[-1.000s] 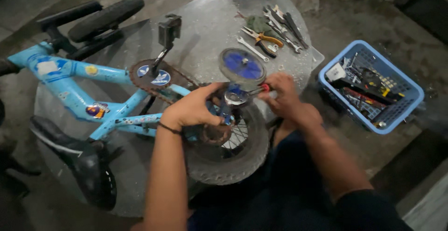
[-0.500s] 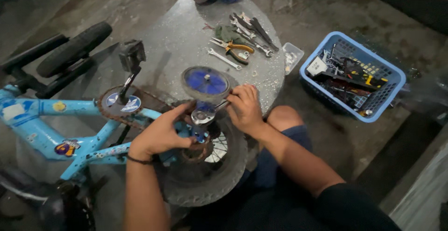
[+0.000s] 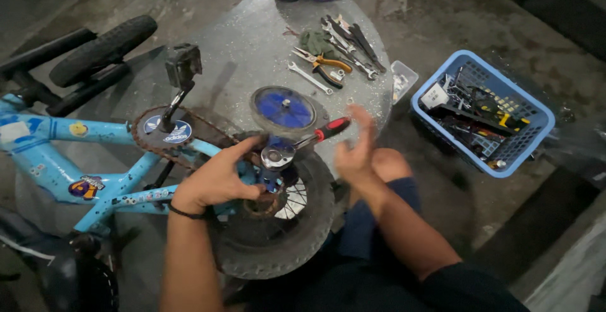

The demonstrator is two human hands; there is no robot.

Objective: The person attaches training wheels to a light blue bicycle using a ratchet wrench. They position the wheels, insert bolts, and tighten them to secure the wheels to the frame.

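Left hand (image 3: 214, 179) clasps rear hub; right hand (image 3: 355, 154) spread open, ratchet wrench (image 3: 303, 140) at its 10 o'clock, untouched.

One head-worn view looks steeply down from close above; the left hand (image 3: 214, 179) sits centre-frame on the rear wheel (image 3: 278, 223); the bike (image 3: 82, 154) runs left of its fingers; a basket (image 3: 483, 113) lies right of the right hand (image 3: 353, 154).

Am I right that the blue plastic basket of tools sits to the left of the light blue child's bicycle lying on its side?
Not quite: the blue plastic basket of tools sits to the right of the light blue child's bicycle, as the head view shows. The bicycle does lie on its side.
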